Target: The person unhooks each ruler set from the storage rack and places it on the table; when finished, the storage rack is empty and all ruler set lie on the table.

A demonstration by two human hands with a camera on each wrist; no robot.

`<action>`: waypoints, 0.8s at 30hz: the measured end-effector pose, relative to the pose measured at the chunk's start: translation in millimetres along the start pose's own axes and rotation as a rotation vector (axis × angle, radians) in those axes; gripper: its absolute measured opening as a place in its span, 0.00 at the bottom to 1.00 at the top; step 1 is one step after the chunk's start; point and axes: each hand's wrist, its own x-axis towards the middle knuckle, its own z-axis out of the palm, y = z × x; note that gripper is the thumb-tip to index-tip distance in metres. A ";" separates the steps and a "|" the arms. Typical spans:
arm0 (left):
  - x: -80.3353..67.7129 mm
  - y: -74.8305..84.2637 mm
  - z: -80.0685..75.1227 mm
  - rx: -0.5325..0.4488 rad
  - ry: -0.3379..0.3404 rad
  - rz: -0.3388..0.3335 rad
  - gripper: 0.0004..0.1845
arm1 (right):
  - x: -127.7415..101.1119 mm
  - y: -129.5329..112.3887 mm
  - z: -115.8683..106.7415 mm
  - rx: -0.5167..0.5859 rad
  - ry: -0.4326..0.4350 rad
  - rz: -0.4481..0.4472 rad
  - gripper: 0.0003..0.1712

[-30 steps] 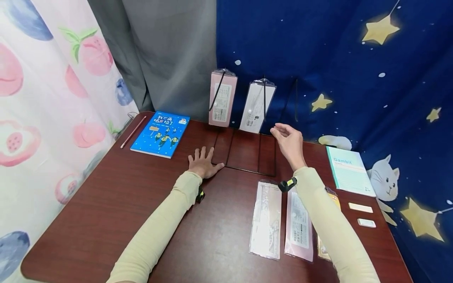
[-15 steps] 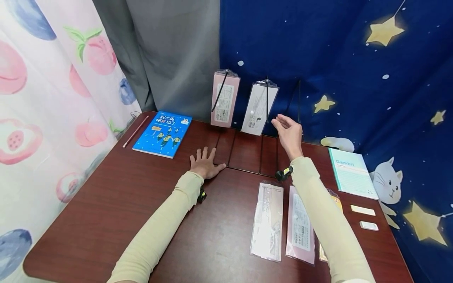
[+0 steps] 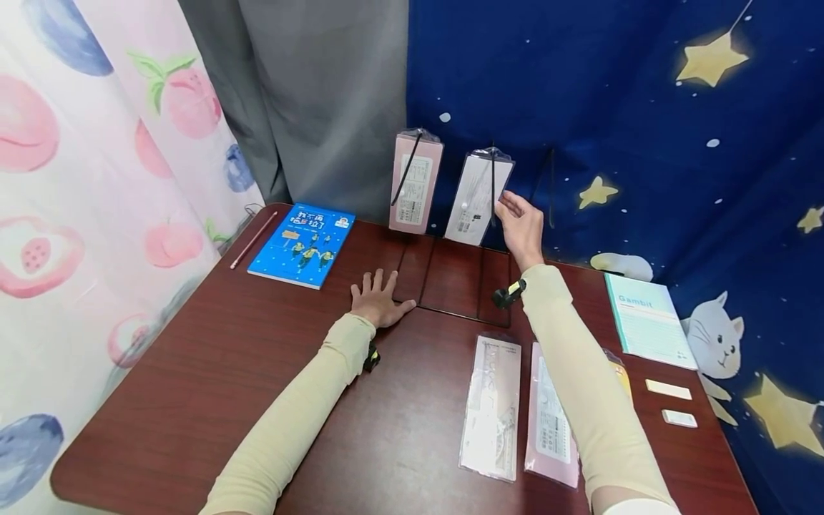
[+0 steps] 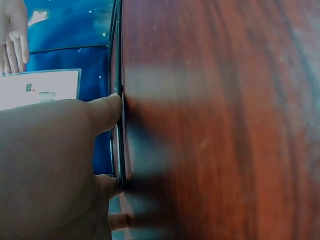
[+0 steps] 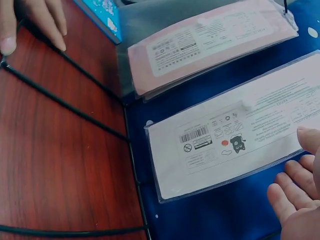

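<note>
My left hand [image 3: 376, 300] lies with spread fingers at the left front corner of a black wire rack's base [image 3: 450, 312]; in the left wrist view its thumb [image 4: 107, 111] touches the wire. A white plastic packet [image 3: 476, 204] with printing and a barcode hangs from the rack's middle hook. At that packet's right edge is my right hand [image 3: 523, 232], fingers loosely bent. The right wrist view puts its thumb [image 5: 309, 137] over the edge and its other fingers beside it, a gap between them. A pink packet [image 3: 415, 184] hangs on the left hook.
On the table [image 3: 193, 357] lie a clear ruler-set packet [image 3: 492, 408], a pink packet [image 3: 550, 429] and a yellow packet [image 3: 621, 375], partly under my right arm. A blue book [image 3: 302, 247] and pencil [image 3: 253, 241] lie left; a notebook [image 3: 650, 322] and two small white blocks [image 3: 668, 389] right.
My right hand has moved left and up from beside the right hook to the white packet's edge. My left hand stays on the rack base. The head view has shifted slightly.
</note>
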 end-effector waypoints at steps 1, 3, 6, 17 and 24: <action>-0.1 0.2 0.1 -0.002 0.000 -0.001 0.46 | 1.3 0.0 0.3 -0.001 0.000 -0.002 0.24; 0.4 0.3 0.6 0.003 -0.002 0.000 0.46 | 3.1 -0.3 0.4 -0.025 0.007 -0.009 0.22; 1.2 0.5 1.4 -0.003 0.002 -0.001 0.46 | 4.4 -0.1 0.2 -0.089 0.021 -0.019 0.20; 0.8 1.4 1.4 -0.009 0.015 0.002 0.46 | -1.0 -6.2 -2.9 -0.040 0.001 -0.038 0.16; -0.6 0.3 0.7 -0.017 0.013 0.003 0.45 | -10.8 -11.1 -4.7 0.095 -0.025 0.044 0.19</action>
